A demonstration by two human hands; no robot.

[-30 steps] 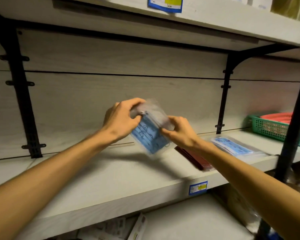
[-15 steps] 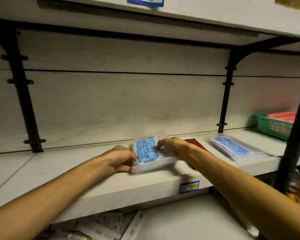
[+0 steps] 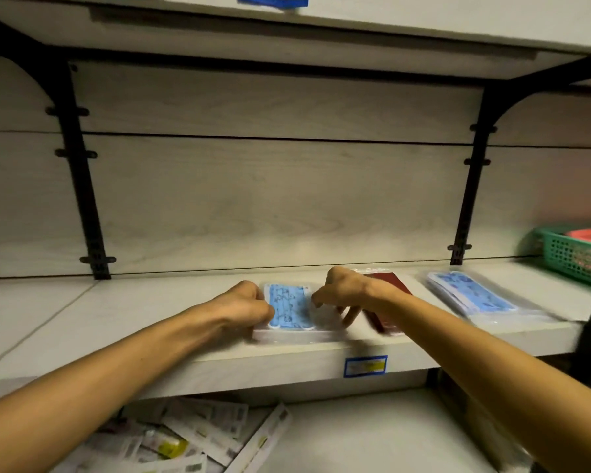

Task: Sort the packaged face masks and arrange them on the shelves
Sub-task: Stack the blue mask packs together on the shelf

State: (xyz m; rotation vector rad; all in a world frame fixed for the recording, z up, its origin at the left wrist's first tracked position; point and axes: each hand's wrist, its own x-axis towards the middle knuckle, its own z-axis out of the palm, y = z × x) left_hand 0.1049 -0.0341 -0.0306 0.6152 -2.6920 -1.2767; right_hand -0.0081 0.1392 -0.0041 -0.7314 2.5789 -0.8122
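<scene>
The blue pack lies flat on the middle shelf, close to its front edge, its clear wrapper reaching past the blue masks on all sides. The left hand sits at the pack's left edge with its fingers curled down onto the wrapper; it seems to pinch that edge, though the fingertips are hidden under the knuckles. The right hand hovers over the pack's right side, fingers bent and pointing down, the tips touching or just above the wrapper; whether they hold it cannot be told from this angle. Both forearms reach in from the lower corners.

Just right of the right hand, partly under its wrist, lies a dark red pack, also flat on the shelf. Farther right, well apart from the hands, rests a second blue stack in clear wrap, turned at a slant. At the far right end stands a green basket with something red inside it.

A blue and yellow label is stuck on the shelf's front edge, below the right hand. Black brackets run up the wood back panel at left and right. The upper shelf carries another blue label on its front edge. On the lower shelf, at bottom left, lie loose white packets in a heap
</scene>
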